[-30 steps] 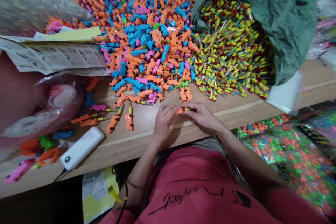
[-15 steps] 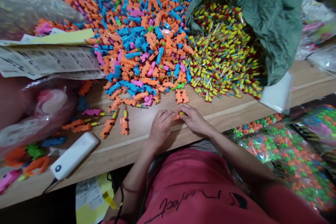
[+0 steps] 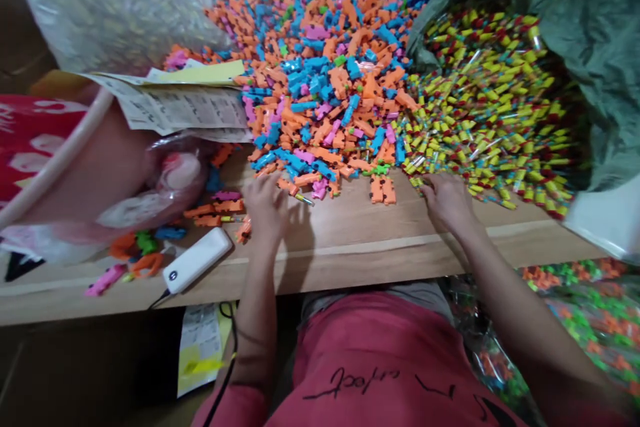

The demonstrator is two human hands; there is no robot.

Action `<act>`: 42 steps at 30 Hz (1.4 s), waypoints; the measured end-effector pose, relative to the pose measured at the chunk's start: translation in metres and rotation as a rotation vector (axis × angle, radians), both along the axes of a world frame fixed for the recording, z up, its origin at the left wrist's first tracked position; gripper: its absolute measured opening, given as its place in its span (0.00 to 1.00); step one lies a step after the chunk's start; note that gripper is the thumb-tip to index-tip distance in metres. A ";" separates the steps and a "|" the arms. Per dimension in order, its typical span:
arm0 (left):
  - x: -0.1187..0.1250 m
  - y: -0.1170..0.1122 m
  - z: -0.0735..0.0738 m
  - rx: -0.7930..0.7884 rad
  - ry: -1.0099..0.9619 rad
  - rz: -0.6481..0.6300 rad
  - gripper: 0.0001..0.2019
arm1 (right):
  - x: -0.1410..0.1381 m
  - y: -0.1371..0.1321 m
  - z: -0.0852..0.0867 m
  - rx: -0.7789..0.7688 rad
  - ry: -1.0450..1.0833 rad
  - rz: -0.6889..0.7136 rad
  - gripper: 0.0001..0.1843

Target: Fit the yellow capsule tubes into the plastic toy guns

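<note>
L hand [image 3: 266, 212]: at 9 o'clock (dial centred betw. hands), fingers spread & bent by near fringe of cars [image 3: 325, 107]; contact unclear.
R hand [image 3: 450, 203]: at 3, fingertips at near-L corner of tubes [image 3: 485, 113]; blurred, can't tell if pinching one.
Cars: heap at 12, strays toward 9.
Tubes: heap at 1 to 2, spilling from bag [image 3: 590, 33].
Risk, tubes: slim & loosely piled; a hasty pick could roll some to table [image 3: 350, 247] edge at 6.
Risk, cars: a tug low in the heap may start a slide, mixing cars w/ tubes where heaps meet, approx. 1.
Risk, cord [image 3: 233, 340]: runs by L arm [image 3: 257, 320]; may snag on a wide swing.
Edges: table's near edge spans 8 to 4, just beyond shirt [image 3: 370, 360].
Room: bare table betw. hands & down to 6; tight toward 9, w/ power bank [image 3: 197, 260] & strays; bag bounds 2.
</note>
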State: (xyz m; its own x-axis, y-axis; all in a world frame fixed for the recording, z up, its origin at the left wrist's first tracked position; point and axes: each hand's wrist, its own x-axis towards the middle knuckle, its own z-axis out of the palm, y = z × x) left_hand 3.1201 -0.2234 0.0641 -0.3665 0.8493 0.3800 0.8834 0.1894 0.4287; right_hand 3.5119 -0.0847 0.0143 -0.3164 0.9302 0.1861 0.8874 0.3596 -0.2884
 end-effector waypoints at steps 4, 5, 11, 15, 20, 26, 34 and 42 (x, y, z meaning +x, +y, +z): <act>0.029 0.041 -0.022 -0.156 -0.005 -0.068 0.18 | -0.008 -0.005 -0.008 0.006 -0.091 -0.022 0.18; 0.032 0.047 -0.026 -0.197 0.008 -0.065 0.17 | -0.010 -0.007 -0.009 0.000 -0.096 -0.024 0.18; 0.024 0.049 -0.040 -0.220 -0.049 -0.070 0.09 | -0.013 -0.010 -0.013 -0.066 -0.031 0.009 0.19; 0.035 0.037 -0.043 -0.044 -0.401 -0.025 0.09 | -0.014 -0.008 -0.015 -0.085 0.101 -0.003 0.13; 0.074 0.023 -0.030 0.119 -1.058 0.014 0.28 | -0.024 -0.016 -0.008 -0.070 0.316 -0.005 0.08; 0.114 0.017 -0.025 0.073 -1.757 -0.110 0.29 | -0.058 -0.051 0.019 -0.207 0.720 0.199 0.13; 0.139 0.011 -0.025 0.068 -1.820 -0.175 0.27 | -0.081 -0.080 0.024 -0.521 0.943 0.226 0.17; 0.140 0.009 -0.027 0.063 -1.644 -0.168 0.27 | -0.078 -0.079 0.030 -0.500 0.941 0.256 0.16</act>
State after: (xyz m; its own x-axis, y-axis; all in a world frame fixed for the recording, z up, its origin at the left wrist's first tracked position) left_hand 3.2603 -0.2139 0.0375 -0.2969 0.9179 -0.2635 -0.4871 0.0918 0.8685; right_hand 3.4336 -0.1642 0.0448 -0.4404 0.8947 0.0741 0.1515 0.1554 -0.9762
